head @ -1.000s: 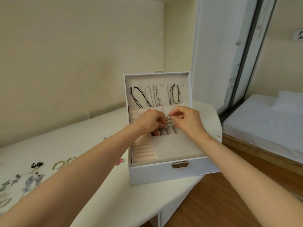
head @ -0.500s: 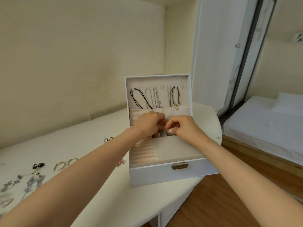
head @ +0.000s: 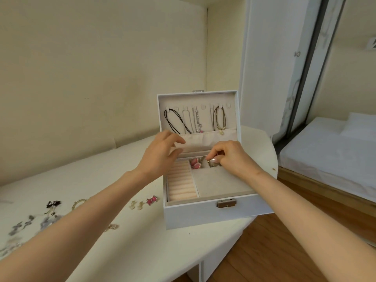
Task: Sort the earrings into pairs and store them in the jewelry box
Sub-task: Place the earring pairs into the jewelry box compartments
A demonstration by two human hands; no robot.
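Observation:
A white jewelry box [head: 203, 214] stands open on the white table [head: 126, 241], with necklaces hanging in its lid. Pink earrings [head: 195, 162] lie in a small back compartment. My right hand [head: 232, 157] reaches into the neighbouring back compartment and pinches a small silvery earring [head: 212, 163] with fingertips and thumb. My left hand [head: 160, 157] hovers over the box's back left corner, fingers relaxed and spread, holding nothing. Loose earrings lie on the table to the left: pink star earrings [head: 152, 199], pale gold earrings [head: 136, 204], black ones [head: 53, 203] and several greyish ones [head: 30, 222].
The table's rounded edge runs just right of the box, with wooden floor [head: 274, 251] below. A bed [head: 335, 151] stands at the right beside a white wardrobe door [head: 270, 58]. A cream wall lies behind the table.
My left hand has drawn back from my right hand toward the box's left side and opened. The pink earrings now show in their compartment. My right hand stays over the back compartment.

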